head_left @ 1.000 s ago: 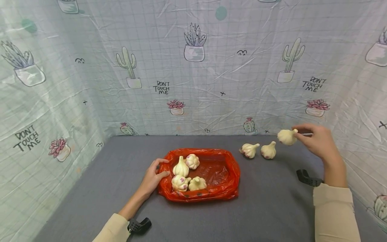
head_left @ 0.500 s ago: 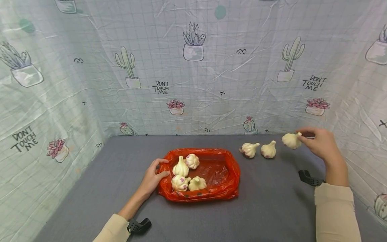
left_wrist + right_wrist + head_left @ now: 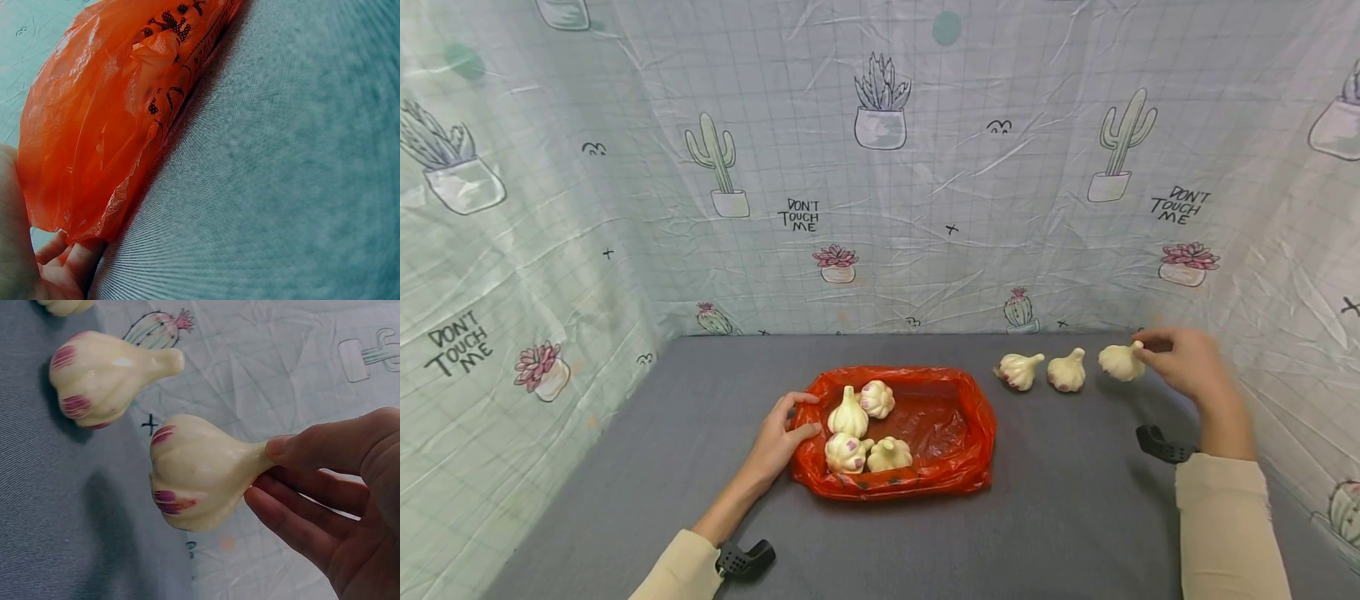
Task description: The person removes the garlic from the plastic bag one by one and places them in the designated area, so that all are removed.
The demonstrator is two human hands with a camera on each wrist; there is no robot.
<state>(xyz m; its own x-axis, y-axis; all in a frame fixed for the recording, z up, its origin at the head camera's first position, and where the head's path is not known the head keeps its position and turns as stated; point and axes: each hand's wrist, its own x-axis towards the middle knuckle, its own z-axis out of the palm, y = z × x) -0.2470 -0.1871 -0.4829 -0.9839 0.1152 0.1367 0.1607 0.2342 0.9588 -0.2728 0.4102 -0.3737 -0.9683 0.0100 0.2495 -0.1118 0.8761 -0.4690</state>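
Observation:
A red plastic bag (image 3: 981,429) forms a tray-like container with several garlic bulbs (image 3: 848,417) inside, grouped in its left half. My left hand (image 3: 778,437) holds the container's left end; in the left wrist view the thumb (image 3: 12,225) lies at the rim and the fingers (image 3: 72,265) come up against the bag's side. At the back right, my right hand (image 3: 1183,367) pinches a garlic bulb (image 3: 200,472) by its stem between thumb and fingers. Its purple-streaked base points away from the hand. Two more garlic bulbs, one left (image 3: 1019,372) and one nearer (image 3: 1066,371), lie beside it in a row.
The grey table (image 3: 715,433) runs back to a pale curtain (image 3: 947,283) printed with cacti, which also closes in both sides. A black strap piece (image 3: 1165,444) sits at the right wrist, and another black piece (image 3: 745,560) at the left.
My right hand has moved slightly right and then down toward the table with the garlic bulb, bringing it level with the two lying beside it. The left hand and the bag have stayed put.

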